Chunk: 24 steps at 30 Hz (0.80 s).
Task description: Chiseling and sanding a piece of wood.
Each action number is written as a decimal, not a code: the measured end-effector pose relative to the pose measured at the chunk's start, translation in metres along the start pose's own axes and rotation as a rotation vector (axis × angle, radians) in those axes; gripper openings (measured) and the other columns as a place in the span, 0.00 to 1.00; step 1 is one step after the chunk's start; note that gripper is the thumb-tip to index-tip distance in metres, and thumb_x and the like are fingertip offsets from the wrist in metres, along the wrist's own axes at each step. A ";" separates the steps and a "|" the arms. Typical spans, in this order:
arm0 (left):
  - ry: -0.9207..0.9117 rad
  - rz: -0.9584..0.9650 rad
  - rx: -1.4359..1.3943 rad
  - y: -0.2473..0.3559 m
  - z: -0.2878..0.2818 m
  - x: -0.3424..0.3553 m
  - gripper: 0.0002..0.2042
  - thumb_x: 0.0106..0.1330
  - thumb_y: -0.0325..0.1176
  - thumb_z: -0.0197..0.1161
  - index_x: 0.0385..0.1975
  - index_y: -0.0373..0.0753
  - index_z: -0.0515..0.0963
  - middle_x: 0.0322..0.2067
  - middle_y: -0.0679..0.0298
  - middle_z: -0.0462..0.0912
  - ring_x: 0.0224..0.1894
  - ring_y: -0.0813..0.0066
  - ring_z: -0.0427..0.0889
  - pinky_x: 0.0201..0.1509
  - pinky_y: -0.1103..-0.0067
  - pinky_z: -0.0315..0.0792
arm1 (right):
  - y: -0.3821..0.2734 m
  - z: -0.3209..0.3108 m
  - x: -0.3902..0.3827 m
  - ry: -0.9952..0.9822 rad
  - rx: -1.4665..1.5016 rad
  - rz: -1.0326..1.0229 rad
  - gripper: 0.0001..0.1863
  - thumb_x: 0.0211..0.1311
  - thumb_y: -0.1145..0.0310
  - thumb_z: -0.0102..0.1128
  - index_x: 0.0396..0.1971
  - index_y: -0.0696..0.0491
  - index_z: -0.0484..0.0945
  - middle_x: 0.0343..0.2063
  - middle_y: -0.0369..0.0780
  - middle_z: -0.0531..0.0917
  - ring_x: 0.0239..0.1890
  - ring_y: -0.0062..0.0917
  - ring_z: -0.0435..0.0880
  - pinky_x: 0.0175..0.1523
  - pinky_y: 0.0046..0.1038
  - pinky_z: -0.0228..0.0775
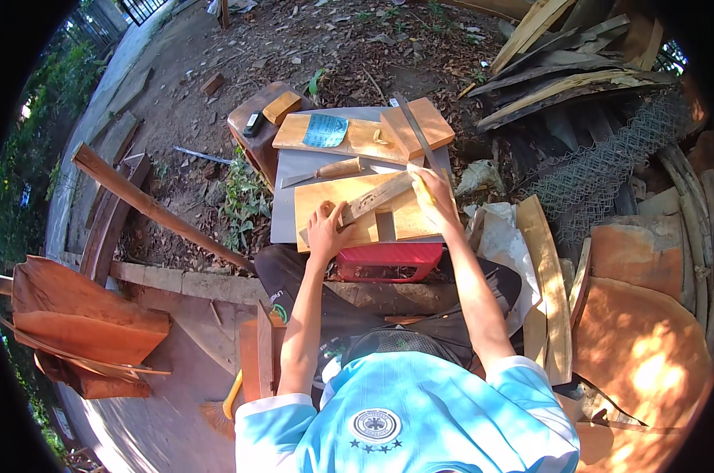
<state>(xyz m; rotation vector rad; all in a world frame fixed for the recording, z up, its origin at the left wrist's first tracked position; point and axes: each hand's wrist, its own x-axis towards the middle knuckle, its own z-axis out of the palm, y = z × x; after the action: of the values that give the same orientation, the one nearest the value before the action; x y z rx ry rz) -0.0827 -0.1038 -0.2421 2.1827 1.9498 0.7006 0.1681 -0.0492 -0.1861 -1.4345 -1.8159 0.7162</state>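
Note:
A light wooden board (408, 225) lies on a grey-topped stand. A flat carpenter's square (376, 197) rests slantwise across it, its other leg reaching to the far side. My left hand (326, 230) holds the square's near leg down against the board, thumb and fingertips pressed on it. By the corner of the square my right hand (436, 199) is closed round a slim yellow pencil (423, 189); its tip cannot be made out. Just beyond the board lies a chisel (337, 168) with a wooden handle.
Behind the chisel lie another board with a blue paper (325, 131) and a reddish wood block (417, 128). A red plastic stool (390, 262) stands below the work. Split planks (570, 94) and wire mesh (609, 158) are piled at right. A long pole (160, 206) slants at left.

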 end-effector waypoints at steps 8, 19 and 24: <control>-0.077 -0.029 -0.646 -0.029 -0.012 0.003 0.25 0.45 0.27 0.62 0.48 0.37 0.70 0.48 0.55 0.71 0.52 0.59 0.68 0.55 0.73 0.63 | -0.041 0.069 0.013 0.046 0.098 -0.166 0.14 0.48 0.75 0.51 0.38 0.58 0.76 0.32 0.50 0.79 0.36 0.41 0.79 0.42 0.32 0.70; -0.208 0.083 -0.564 -0.036 -0.016 0.006 0.25 0.43 0.30 0.66 0.45 0.31 0.71 0.47 0.53 0.71 0.51 0.59 0.70 0.55 0.74 0.64 | -0.050 0.073 0.005 -0.299 0.181 0.016 0.06 0.45 0.77 0.53 0.24 0.53 0.78 0.26 0.43 0.80 0.31 0.36 0.79 0.37 0.29 0.71; -0.218 0.054 -0.489 -0.040 -0.010 0.007 0.27 0.42 0.30 0.67 0.47 0.35 0.72 0.46 0.53 0.72 0.48 0.60 0.72 0.52 0.74 0.66 | -0.036 0.071 0.003 -0.302 0.171 0.070 0.07 0.56 0.71 0.54 0.32 0.59 0.73 0.32 0.40 0.79 0.38 0.24 0.79 0.41 0.24 0.69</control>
<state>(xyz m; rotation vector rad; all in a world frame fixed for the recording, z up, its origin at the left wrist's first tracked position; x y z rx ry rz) -0.1230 -0.0926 -0.2471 1.9195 1.4344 0.8066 0.0897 -0.0540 -0.2005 -1.3373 -1.8806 1.1472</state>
